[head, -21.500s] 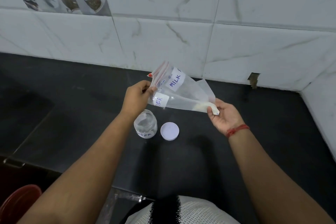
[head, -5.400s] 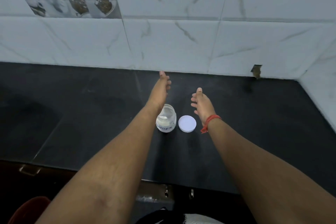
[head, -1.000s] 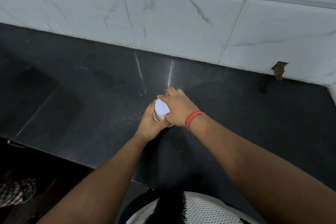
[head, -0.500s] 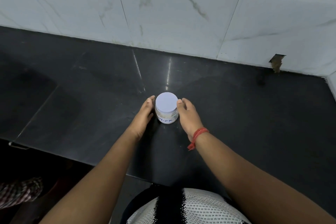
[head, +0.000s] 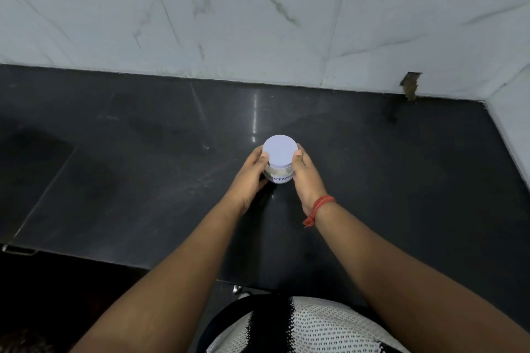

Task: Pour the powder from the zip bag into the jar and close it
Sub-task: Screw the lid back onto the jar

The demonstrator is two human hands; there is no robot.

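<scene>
A small clear jar [head: 279, 178] stands upright on the black counter [head: 143, 169], with pale powder showing through its wall and a handwritten label low on its front. A white round lid [head: 280, 151] sits on top of it. My left hand [head: 252, 175] wraps the jar's left side, thumb tip at the lid's edge. My right hand [head: 305, 178], with a red thread at the wrist, holds the jar's right side the same way. No zip bag is in view.
A white marble-tiled wall [head: 258, 31] runs along the back and turns forward at the right corner [head: 510, 129]. A small broken notch [head: 410, 87] marks the wall's base at the right. The counter's front edge [head: 86, 255] lies close to my body.
A second ago my right hand was over the lid. It came off the top, and both hands now grip the jar's sides more closely than half a second ago.
</scene>
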